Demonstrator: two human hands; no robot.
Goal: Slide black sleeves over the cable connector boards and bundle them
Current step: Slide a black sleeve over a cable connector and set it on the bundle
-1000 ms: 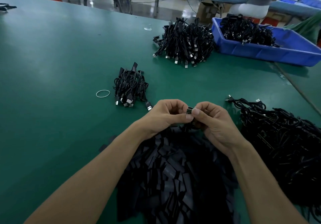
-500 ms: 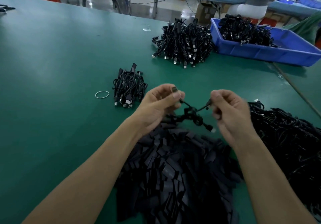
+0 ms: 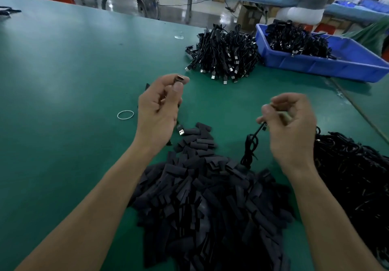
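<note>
**Head view.**

**Left hand** (image 3: pixel 160 110): raised over the counter (image 3: pixel 63 70). The grip is grasping, with thumb and forefinger pinching a small dark piece (image 3: pixel 181 79) at the fingertips. At this size I cannot tell whether the piece is a bare sleeve or a connector board already covered.

**Right hand** (image 3: pixel 292 127): somewhat blurred, fingers curled. The grip pinches one end of a thin black cable (image 3: pixel 250 146). The cable hangs below the grip, knotted on itself, and its lower loops reach the sleeve pile (image 3: pixel 210 203). No run of cable to the left grip is visible.

**Surroundings:**
- The sleeve pile lies below and between the two grips.
- A heap of loose cables (image 3: pixel 357 176) sits just outboard of the right grip.
- A rubber band (image 3: pixel 125 115) lies flat just outboard of the left grip.
- A USB plug (image 3: pixel 181 131) shows just beneath the left hand; what it belongs to is hidden.
- Well beyond both grips stands a stack of bundled cables (image 3: pixel 227 56), with a blue tray (image 3: pixel 315 66) of more beside it.

**Assessment:** the sleeving step appears to be in hand for a single cable, and that cable is not yet bundled.

**Next move:** it calls for bringing the grips together, squaring the sleeve mouth to the board end and pushing straight along the cable. The parts are small and pliable, so fine alignment matters. The hanging knot could snag on the pile.
</note>
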